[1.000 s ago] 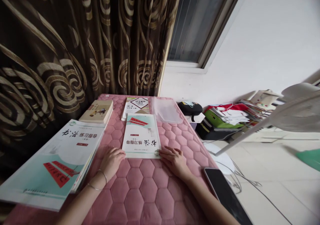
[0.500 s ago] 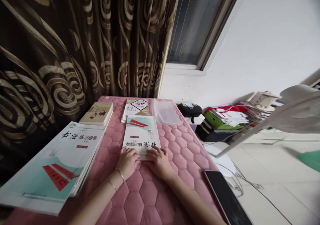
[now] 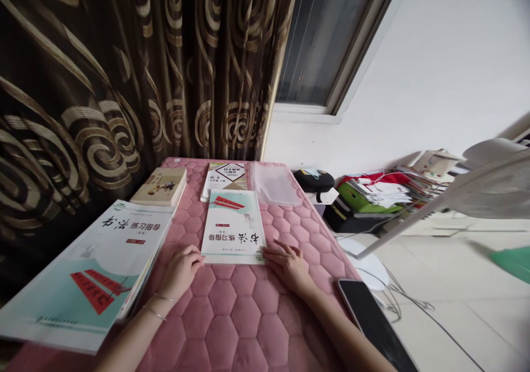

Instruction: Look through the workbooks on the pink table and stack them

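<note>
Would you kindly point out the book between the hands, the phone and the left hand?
Book (image 3: pixel 233 220), head view: middle of its front cover.
Phone (image 3: pixel 375 322), head view: middle of its dark screen.
Left hand (image 3: pixel 182 268), head view: its back.

moderate indoor light | curtain (image 3: pixel 186 68) dim | wall (image 3: pixel 439 79) brighter | edges stretched | slight softness

Dark swirl-patterned curtain (image 3: pixel 165 74) beside window (image 3: pixel 323 46); white wall (image 3: pixel 447 57); pale tiled floor (image 3: pixel 443 267).
</note>
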The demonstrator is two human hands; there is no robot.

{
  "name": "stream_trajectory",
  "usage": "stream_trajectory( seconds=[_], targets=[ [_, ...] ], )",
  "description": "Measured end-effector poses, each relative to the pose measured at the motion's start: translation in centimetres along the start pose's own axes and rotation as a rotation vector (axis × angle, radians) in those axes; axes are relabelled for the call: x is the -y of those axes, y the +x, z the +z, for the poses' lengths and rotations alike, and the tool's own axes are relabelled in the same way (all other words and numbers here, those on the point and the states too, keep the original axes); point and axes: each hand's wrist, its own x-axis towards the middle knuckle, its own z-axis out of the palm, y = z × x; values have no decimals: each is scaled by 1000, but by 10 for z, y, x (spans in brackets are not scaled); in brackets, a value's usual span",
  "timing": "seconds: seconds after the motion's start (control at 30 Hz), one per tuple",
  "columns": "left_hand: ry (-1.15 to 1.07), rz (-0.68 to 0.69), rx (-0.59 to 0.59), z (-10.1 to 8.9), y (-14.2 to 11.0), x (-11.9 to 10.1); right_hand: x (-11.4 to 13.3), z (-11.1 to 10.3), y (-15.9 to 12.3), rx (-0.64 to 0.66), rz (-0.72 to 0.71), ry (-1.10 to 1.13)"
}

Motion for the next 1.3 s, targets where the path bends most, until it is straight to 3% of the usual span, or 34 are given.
stream_trajectory(
  seconds=[0.17, 0.3, 0.47, 0.63, 0.7, 0.8, 0.93, 0.97, 1.13, 1.3],
  targets=[
    [-41, -251, 105, 3, 17, 0, 4, -3, 3, -7, 18, 46],
    [78, -429, 132, 4, 44, -7, 17, -6, 21, -10, 148, 113],
    [162, -502, 198, 9, 70, -6, 18, 3, 74, -27, 448, 140],
    [201, -514, 289, 6, 72, -2, 10, 4, 107, 21, 492, 160],
    [245, -547, 273, -1, 68, 0, 17, 3, 97, 50, 471, 178],
    [338, -598, 205, -16, 61, 2, 43, 5, 62, 112, 425, 220],
    [409, -559, 102, -26, 64, 2, 76, 3, 18, 303, 339, 424],
    [414, -539, 84, -25, 69, 1, 77, -1, 13, 284, 319, 408],
    [374, -414, 25, -1, 112, -8, 40, -20, 18, -49, 150, 40],
    [281, -283, 1, 19, 165, -9, 1, -7, 14, 49, 61, -45]
  ],
)
